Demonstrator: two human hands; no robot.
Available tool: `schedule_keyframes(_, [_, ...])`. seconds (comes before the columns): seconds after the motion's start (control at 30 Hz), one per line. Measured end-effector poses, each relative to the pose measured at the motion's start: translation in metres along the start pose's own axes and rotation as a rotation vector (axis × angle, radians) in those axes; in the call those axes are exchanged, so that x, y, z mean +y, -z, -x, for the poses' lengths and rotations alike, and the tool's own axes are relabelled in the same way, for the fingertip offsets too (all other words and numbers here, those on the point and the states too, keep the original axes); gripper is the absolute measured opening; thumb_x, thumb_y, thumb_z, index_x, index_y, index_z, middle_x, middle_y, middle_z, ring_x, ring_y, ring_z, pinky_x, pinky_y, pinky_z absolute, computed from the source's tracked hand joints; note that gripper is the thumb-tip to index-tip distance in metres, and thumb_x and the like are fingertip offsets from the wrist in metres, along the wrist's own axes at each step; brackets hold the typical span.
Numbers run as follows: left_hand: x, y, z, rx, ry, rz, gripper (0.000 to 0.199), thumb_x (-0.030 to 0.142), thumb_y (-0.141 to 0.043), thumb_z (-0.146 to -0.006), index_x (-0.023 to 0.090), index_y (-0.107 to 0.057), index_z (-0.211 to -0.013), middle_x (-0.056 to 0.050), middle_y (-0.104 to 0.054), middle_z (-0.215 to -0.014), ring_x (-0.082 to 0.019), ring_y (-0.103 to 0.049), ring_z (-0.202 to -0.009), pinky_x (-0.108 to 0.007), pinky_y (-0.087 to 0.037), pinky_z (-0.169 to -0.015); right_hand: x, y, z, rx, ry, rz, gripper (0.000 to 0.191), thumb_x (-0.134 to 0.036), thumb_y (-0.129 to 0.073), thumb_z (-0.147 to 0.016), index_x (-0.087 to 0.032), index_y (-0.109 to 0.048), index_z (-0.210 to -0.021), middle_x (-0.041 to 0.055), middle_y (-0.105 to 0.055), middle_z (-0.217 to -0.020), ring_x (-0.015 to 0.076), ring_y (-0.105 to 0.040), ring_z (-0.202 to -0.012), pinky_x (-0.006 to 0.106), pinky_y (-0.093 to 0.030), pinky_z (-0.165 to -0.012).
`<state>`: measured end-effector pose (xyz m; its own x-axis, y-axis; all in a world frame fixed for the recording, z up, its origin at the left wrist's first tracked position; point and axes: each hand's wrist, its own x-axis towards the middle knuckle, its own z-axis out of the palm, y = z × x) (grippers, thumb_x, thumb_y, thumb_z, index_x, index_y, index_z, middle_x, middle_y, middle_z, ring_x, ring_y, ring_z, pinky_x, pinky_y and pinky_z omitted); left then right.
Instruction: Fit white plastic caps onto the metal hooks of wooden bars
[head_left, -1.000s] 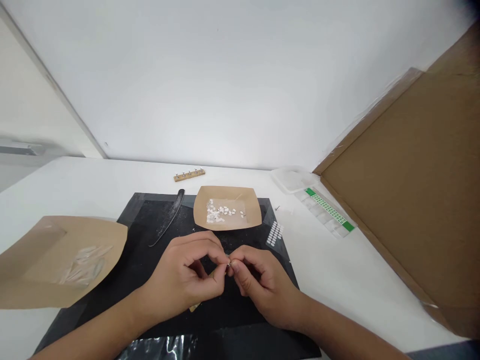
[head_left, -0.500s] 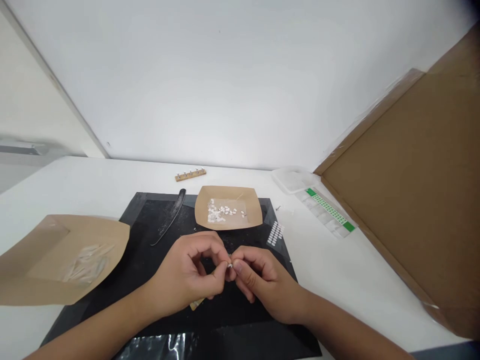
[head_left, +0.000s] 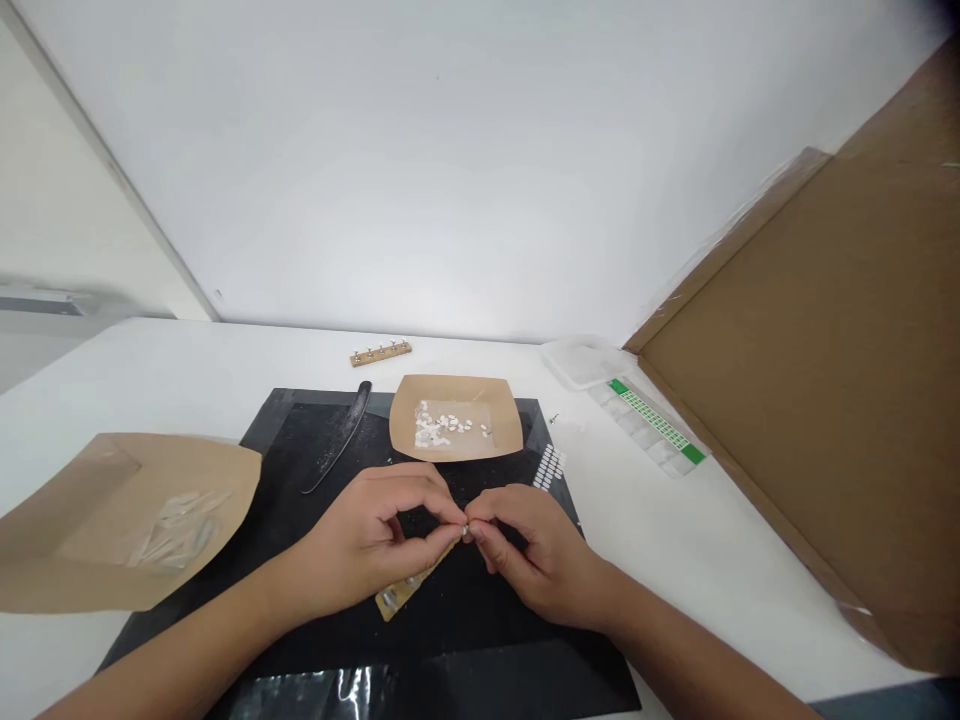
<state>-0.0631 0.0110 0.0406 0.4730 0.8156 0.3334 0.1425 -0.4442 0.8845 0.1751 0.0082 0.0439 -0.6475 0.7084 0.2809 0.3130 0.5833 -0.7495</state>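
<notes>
Over the middle of the black mat (head_left: 337,635), the fingertips of my left hand (head_left: 390,540) and my right hand (head_left: 540,560) meet. Both hands pinch a tiny whitish, silvery piece (head_left: 466,531), too small and covered to name. Under my left hand lies a tan strip (head_left: 394,600) with silvery bits on it, partly hidden by the fingers. Just beyond my hands a brown paper tray (head_left: 510,420) holds several small white pieces (head_left: 454,424). A dark curved nail file (head_left: 341,440) rests on the mat, left of that tray.
At left stands a larger paper tray (head_left: 97,500) with long pale nail tips in it. Behind the mat is a wooden strip with upright metal pegs (head_left: 381,353). On the right lie a sticker sheet (head_left: 549,467), a clear compartment box (head_left: 652,425) and a cardboard panel (head_left: 810,400).
My right hand has shifted slightly up and left, and my left fingers have straightened a little. More of the tan strip beneath my left hand shows now.
</notes>
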Motion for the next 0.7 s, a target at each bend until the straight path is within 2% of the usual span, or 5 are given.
schedule_keyframes(0.1, [0.001,0.000,-0.002,0.011,-0.051,-0.041,0.011,0.014,-0.074,-0.094,0.018,-0.083,-0.099,-0.005,-0.076,-0.089,-0.009,-0.070,-0.068,-0.006,-0.047,-0.044,0.002,0.002,0.000,0.049,0.085,0.178,0.019,-0.023,-0.051,-0.110,-0.021,-0.063,-0.095,-0.0024,-0.067,-0.074,0.0138,-0.056,-0.066,0.029,-0.039,-0.071])
schedule_keyframes(0.23, [0.000,-0.005,0.002,0.027,0.053,0.046,0.009,0.017,-0.074,-0.094,0.016,-0.082,-0.099,-0.006,-0.074,-0.091,-0.010,-0.071,-0.065,-0.007,-0.052,-0.042,0.005,0.004,0.000,0.096,0.195,0.336,0.017,-0.021,-0.052,-0.110,-0.020,-0.066,-0.100,-0.0012,-0.068,-0.075,0.0138,-0.056,-0.065,0.030,-0.036,-0.067])
schedule_keyframes(0.4, [-0.002,-0.011,0.006,0.021,0.245,0.321,0.014,0.023,-0.078,-0.092,0.015,-0.080,-0.103,-0.006,-0.068,-0.097,-0.012,-0.072,-0.062,-0.016,-0.062,-0.041,0.006,0.003,-0.001,0.155,0.265,0.322,0.018,-0.020,-0.051,-0.111,-0.020,-0.064,-0.099,0.0005,-0.072,-0.078,0.0142,-0.060,-0.065,0.031,-0.038,-0.068])
schedule_keyframes(0.57, [-0.002,-0.012,0.006,0.035,0.256,0.426,0.016,0.024,-0.082,-0.090,0.016,-0.083,-0.104,-0.005,-0.065,-0.096,-0.013,-0.072,-0.061,-0.017,-0.062,-0.039,0.006,0.001,-0.001,0.200,0.281,0.264,0.015,-0.019,-0.051,-0.110,-0.021,-0.065,-0.103,0.0021,-0.075,-0.082,0.0154,-0.062,-0.067,0.032,-0.041,-0.068])
schedule_keyframes(0.7, [-0.003,-0.012,0.006,0.042,0.271,0.457,0.016,0.027,-0.084,-0.089,0.017,-0.085,-0.101,-0.005,-0.063,-0.095,-0.013,-0.072,-0.061,-0.018,-0.063,-0.039,0.007,0.001,-0.001,0.227,0.321,0.305,0.012,-0.017,-0.055,-0.108,-0.021,-0.065,-0.103,0.0024,-0.077,-0.084,0.0155,-0.067,-0.068,0.033,-0.043,-0.068])
